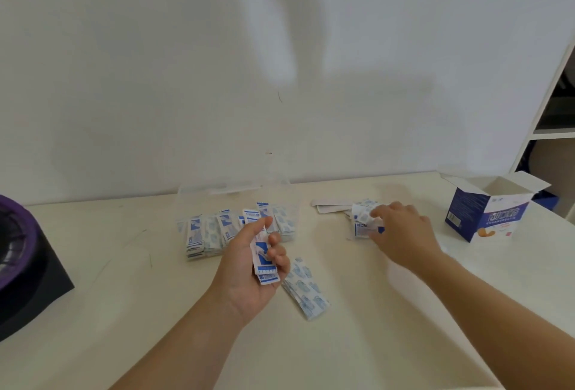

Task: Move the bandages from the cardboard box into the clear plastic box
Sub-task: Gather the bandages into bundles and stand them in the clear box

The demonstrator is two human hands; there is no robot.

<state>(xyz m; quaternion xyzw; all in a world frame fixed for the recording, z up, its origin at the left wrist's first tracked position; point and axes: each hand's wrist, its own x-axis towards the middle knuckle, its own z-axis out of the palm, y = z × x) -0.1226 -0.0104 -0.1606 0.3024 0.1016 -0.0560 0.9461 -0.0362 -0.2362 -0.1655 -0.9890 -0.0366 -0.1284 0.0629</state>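
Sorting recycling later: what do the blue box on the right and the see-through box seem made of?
The blue box: likely printed cardboard, matte white inside its folded-open flaps. The clear box: seemingly rigid glossy plastic; wall and bandages show through it.

A plain white wall [155,63] fills the back, with a soft, brighter patch of light high up and two small dark marks [270,152] lower down. It meets a cream tabletop [373,343], faintly scratched. At the far right stands a white shelf unit [543,103], shadowed inside. At the left edge sits a black block [40,290] with a purple rim.
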